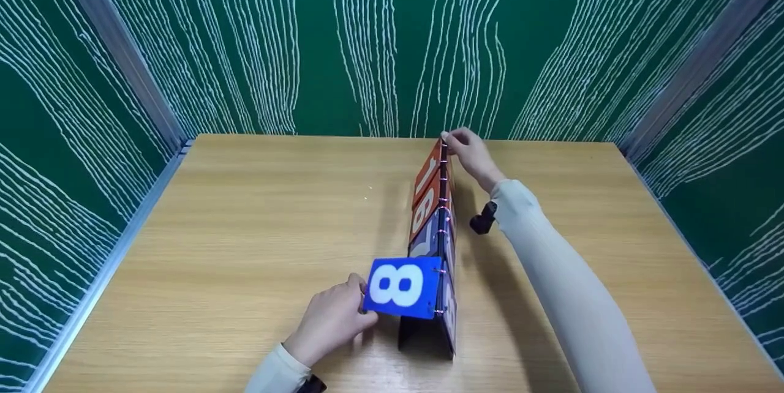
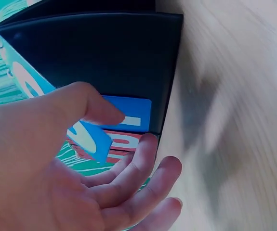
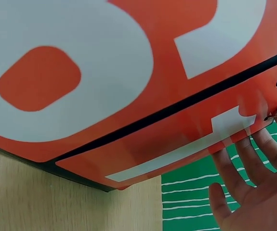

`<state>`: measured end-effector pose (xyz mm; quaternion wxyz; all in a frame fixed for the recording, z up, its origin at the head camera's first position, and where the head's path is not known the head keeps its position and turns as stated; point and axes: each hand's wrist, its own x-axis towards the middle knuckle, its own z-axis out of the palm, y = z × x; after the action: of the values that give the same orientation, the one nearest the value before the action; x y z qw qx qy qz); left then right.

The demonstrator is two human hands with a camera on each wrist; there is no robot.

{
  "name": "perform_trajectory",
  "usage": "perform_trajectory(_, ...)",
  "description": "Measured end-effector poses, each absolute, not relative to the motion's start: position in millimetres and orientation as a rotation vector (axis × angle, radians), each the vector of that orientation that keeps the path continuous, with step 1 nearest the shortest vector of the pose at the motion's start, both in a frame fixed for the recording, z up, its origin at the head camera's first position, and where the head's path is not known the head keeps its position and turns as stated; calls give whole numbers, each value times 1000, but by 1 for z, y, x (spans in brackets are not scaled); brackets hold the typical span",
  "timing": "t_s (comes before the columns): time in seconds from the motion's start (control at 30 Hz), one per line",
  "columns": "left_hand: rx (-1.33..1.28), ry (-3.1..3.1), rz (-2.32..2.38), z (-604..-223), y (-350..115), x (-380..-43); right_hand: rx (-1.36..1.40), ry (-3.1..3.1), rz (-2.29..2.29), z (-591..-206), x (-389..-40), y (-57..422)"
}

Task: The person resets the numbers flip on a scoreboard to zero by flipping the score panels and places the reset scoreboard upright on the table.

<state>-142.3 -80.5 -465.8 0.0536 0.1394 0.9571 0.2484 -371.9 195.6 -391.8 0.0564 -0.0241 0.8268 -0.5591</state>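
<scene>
A tabletop flip scoreboard point(image 1: 422, 336) stands like a tent on the table, its ringed spine running away from me. Orange cards with 1 and 6 hang at its far end, blue ones nearer. My left hand point(image 1: 334, 319) holds the outer edge of a blue card with an 8 point(image 1: 398, 288), lifted out from the board on its rings. In the left wrist view the thumb lies over this card; the fingers are partly spread. At the far top end, my right hand point(image 1: 468, 151) grips the spine; the right wrist view shows its fingers point(image 3: 246, 161) by the orange 1 card point(image 3: 177, 151).
The wooden table point(image 1: 275, 197) carries the scoreboard right of its middle. Green walls point(image 1: 318, 44) with white wavy lines enclose the back and sides. A dark wrist device point(image 1: 484, 218) sits at the right sleeve point(image 1: 551, 258).
</scene>
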Motion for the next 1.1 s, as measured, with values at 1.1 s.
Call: perform_trajectory(1.1,300,3033,1031,-406,-96,-117,-125,2557,-1640,-408,-389,204)
